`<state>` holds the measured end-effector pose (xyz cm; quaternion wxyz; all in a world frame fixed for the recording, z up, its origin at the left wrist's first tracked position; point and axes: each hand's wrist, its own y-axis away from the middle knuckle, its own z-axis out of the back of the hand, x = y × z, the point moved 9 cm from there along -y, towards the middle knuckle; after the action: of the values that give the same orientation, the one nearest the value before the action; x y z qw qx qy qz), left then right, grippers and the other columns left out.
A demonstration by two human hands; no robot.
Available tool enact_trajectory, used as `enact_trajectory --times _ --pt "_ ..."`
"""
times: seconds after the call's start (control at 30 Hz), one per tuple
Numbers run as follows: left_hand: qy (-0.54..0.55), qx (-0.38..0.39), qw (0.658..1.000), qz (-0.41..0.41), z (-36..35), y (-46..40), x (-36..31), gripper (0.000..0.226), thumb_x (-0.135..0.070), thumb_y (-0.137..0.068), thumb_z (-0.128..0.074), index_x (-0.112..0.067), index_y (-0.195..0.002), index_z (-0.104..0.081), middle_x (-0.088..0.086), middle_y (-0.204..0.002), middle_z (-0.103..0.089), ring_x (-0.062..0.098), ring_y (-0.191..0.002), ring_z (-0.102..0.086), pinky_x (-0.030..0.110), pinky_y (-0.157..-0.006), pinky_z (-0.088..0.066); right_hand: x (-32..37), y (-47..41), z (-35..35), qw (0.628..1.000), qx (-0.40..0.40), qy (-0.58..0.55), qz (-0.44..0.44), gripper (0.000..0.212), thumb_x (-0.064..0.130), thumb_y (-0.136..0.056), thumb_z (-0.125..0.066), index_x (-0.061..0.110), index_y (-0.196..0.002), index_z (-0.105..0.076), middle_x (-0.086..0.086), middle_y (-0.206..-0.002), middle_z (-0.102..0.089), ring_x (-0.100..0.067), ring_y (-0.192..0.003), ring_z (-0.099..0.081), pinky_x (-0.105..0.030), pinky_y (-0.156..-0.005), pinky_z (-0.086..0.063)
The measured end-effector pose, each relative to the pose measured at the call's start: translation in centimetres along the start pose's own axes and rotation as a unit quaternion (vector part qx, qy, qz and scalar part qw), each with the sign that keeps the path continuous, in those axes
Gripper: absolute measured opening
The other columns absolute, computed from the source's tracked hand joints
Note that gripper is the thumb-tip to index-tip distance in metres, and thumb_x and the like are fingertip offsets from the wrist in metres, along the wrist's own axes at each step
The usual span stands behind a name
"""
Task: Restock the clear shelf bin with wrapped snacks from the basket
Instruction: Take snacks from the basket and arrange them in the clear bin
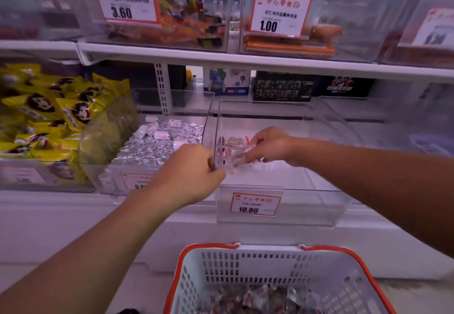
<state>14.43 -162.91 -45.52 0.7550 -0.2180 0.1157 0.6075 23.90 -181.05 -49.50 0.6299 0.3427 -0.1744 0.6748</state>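
The wrapped snacks (235, 152), clear packets with red print, are bunched in my right hand (267, 145), whose fingers curl round them just inside the clear bin (294, 205), above its bare floor near the left wall. My left hand (194, 171) is at that same wall, fingers and thumb pinching its top edge at the front corner. The bin sits on the lower shelf with a price tag (254, 204) reading 10.80 on its front. Just left of it stands another clear bin of silver-wrapped sweets (157, 146), and further left a heap of yellow packets (49, 114). Below me, the white basket (245, 264) with an orange rim holds more wrapped snacks at its bottom. Above, 2 bins carry tags reading 3.60 and 1.00.
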Motion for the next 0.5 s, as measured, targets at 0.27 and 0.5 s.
enact_trajectory --times 0.27,0.5 --pt "0.013 -0.002 0.999 -0.035 -0.6 -0.4 0.3 0.018 -0.030 -0.084 -0.063 -0.022 -0.068 -0.060 -0.006 -0.059 -0.060 0.012 -0.056 -0.058 0.026 -0.050 -0.040 1.2 -2.9 -2.5 0.965 -0.071 0.248 0.053 0.037 0.036 -0.066 -0.086 0.013 -0.092 -0.071 -0.006 -0.090 -0.070 -0.020 -0.077 -0.060 -0.023 -0.060 -0.039" --pt "0.031 -0.015 0.999 -0.039 -0.6 -0.4 0.2 0.018 -0.028 -0.085 -0.063 -0.022 -0.069 -0.059 -0.006 -0.060 -0.059 0.011 -0.056 -0.056 0.025 -0.048 -0.035 -0.7 -3.1 -2.8 0.980 -0.054 0.187 -0.044 0.047 0.040 -0.067 -0.085 0.013 -0.092 -0.056 -0.003 -0.092 -0.058 -0.018 -0.080 -0.055 -0.023 -0.055 -0.040"
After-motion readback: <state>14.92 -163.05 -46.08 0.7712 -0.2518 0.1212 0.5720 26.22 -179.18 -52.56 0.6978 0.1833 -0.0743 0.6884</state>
